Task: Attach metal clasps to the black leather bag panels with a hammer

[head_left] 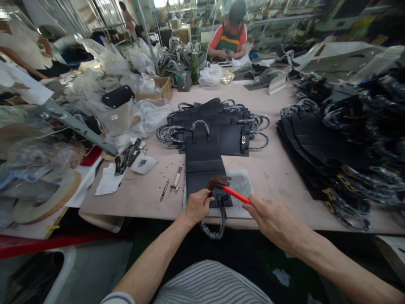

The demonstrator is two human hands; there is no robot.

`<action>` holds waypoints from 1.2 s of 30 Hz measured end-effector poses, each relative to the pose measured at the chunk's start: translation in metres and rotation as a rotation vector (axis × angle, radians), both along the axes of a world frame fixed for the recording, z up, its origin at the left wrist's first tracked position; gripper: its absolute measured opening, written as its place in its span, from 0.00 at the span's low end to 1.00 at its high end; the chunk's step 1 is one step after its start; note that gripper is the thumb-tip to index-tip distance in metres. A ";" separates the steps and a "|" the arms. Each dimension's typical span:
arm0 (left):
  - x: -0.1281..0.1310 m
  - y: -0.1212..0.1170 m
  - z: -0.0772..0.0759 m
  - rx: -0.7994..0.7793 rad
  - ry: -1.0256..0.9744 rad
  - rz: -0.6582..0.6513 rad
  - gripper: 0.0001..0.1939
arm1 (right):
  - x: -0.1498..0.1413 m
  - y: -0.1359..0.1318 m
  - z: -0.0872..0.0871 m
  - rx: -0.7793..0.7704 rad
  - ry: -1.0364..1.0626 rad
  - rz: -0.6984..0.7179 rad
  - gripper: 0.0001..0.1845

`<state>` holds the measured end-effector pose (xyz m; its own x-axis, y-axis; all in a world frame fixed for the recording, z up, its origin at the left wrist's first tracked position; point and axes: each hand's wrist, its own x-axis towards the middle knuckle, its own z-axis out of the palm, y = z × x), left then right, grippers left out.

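A flat black bag piece (202,162) with wrapped handles lies on the table in front of me, its near handle (217,226) hanging over the table's edge. My left hand (196,207) is closed on the near end of the bag piece by that handle. My right hand (274,221) grips a hammer (228,189) with a red shaft; its dark head hovers just over the bag piece near a grey pad (241,184).
More black bag pieces (221,122) are stacked behind, and a larger pile (335,152) fills the right side. Small metal tools (176,179), paper slips and plastic wrapping lie to the left. A person in a red top (228,40) works at the far end.
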<state>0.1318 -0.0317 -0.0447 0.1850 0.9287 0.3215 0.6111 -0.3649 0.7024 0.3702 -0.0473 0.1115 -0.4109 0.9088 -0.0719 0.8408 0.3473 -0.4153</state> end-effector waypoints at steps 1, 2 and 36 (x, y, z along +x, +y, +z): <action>0.000 0.000 0.000 0.002 -0.008 -0.003 0.05 | 0.002 0.003 -0.001 -0.035 0.044 -0.024 0.20; 0.000 0.000 0.001 0.005 -0.017 -0.006 0.06 | 0.005 0.006 -0.003 -0.064 0.095 -0.055 0.20; -0.037 0.026 0.055 -0.269 -0.451 0.287 0.11 | -0.058 0.021 -0.148 0.144 0.217 0.065 0.35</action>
